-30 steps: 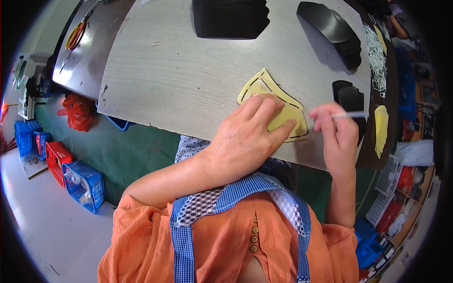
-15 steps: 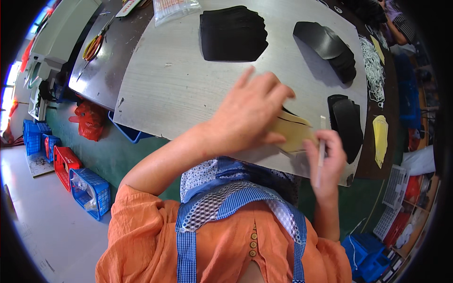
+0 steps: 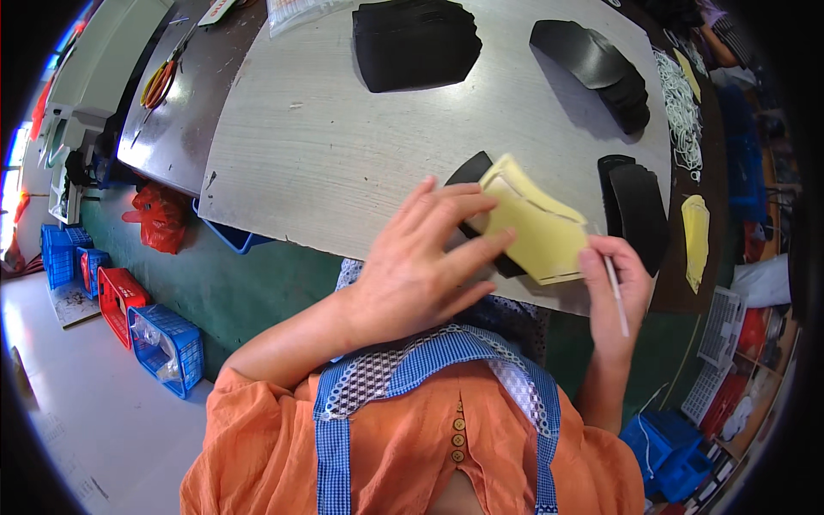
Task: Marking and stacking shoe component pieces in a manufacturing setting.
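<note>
A yellow pattern template (image 3: 536,227) with slots along its upper and lower edges lies tilted over a black leather-like piece (image 3: 469,171), near the table's front edge. My left hand (image 3: 421,249) spreads its fingers at the template's left side, some fingertips touching it and the black piece. In my right hand (image 3: 620,279) is a thin white pen-like stick (image 3: 616,296), held between the fingers, its upper end at the template's right corner. That hand's thumb also meets the template's edge. The part of the black piece under the template is hidden.
Black stacks lie at the table's back (image 3: 416,45), far right (image 3: 596,73) and right edge (image 3: 635,206). Beyond are white cords (image 3: 680,116) and another yellow template (image 3: 695,242). Yellow-handled scissors (image 3: 160,81) rest on the left table. Blue and red crates stand on the floor.
The yellow template has turned and now lies flatter over a black piece. My left hand has moved down and left, its fingers spreading. My right hand has shifted slightly right with the stick.
</note>
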Motion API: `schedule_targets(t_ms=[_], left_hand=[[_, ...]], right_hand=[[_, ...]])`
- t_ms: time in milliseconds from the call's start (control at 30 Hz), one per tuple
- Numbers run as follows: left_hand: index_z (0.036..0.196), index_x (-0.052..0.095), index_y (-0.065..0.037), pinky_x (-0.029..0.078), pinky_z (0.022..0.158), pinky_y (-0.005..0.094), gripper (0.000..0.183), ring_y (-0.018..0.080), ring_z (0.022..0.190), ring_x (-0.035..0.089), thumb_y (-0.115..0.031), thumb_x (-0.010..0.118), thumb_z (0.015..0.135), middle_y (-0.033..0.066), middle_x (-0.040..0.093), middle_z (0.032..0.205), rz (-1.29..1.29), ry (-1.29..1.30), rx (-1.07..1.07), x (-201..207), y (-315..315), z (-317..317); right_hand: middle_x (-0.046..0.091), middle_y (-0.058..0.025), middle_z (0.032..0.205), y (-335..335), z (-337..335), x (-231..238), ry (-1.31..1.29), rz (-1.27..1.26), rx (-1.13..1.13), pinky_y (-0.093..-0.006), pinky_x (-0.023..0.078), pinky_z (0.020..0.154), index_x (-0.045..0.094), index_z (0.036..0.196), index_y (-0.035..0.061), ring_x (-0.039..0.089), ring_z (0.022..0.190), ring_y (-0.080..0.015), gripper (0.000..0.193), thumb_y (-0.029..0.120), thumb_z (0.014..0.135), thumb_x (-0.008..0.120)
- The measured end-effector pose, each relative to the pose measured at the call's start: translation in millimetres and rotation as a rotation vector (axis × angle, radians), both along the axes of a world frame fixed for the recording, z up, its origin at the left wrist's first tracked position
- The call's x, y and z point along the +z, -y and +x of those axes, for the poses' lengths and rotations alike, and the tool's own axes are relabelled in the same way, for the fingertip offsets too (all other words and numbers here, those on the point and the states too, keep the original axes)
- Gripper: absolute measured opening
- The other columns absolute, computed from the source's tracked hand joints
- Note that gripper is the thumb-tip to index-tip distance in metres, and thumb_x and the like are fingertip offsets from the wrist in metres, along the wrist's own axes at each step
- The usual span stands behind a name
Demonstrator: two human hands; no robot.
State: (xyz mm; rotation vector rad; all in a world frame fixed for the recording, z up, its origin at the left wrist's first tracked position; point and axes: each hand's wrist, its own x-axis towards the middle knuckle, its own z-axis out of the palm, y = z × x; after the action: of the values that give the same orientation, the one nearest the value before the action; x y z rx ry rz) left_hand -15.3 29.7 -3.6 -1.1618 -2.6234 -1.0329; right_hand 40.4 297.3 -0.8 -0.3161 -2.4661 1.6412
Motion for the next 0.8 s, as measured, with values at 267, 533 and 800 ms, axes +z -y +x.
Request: schedule_targets(t_ms=[267, 533, 800], left_hand=[[0.128, 0.070, -0.014, 0.046, 0.112, 0.0531, 0.049, 0.0352, 0.133, 0.055, -0.022, 0.081, 0.081, 0.0159, 0.057, 0.140, 0.064, 0.010, -0.001, -12.9, -30.8, 6.4], [0.123, 0.071, -0.013, 0.044, 0.113, 0.0550, 0.042, 0.0363, 0.136, 0.053, -0.018, 0.075, 0.082, 0.0171, 0.055, 0.141, 0.039, 0.016, 0.004, -12.8, -27.3, 6.4], [0.116, 0.071, -0.013, 0.040, 0.116, 0.0559, 0.042, 0.0369, 0.136, 0.052, -0.021, 0.079, 0.075, 0.0172, 0.057, 0.135, 0.016, 0.025, -0.064, -18.2, -26.4, 4.4]], right_hand=[[0.068, -0.0052, 0.087, 27.9, -4.7, -3.7, 0.012, 0.256, 0.045, -0.0267, 0.051, 0.073, 0.071, 0.109, 0.0003, 0.063, 0.079, -0.0107, 0.019, 0.009, 0.094, 0.077], [0.061, -0.0107, 0.085, 24.7, -35.5, 10.1, -0.114, 0.035, 0.022, -0.0334, 0.051, 0.075, 0.069, 0.108, 0.0009, 0.063, 0.078, -0.0219, 0.021, 0.019, 0.099, 0.069], [0.066, -0.0150, 0.085, 73.6, -104.3, 5.1, -0.212, 0.306, 0.634, -0.0411, 0.053, 0.074, 0.071, 0.100, 0.0033, 0.066, 0.079, -0.0328, 0.020, 0.021, 0.102, 0.061]])
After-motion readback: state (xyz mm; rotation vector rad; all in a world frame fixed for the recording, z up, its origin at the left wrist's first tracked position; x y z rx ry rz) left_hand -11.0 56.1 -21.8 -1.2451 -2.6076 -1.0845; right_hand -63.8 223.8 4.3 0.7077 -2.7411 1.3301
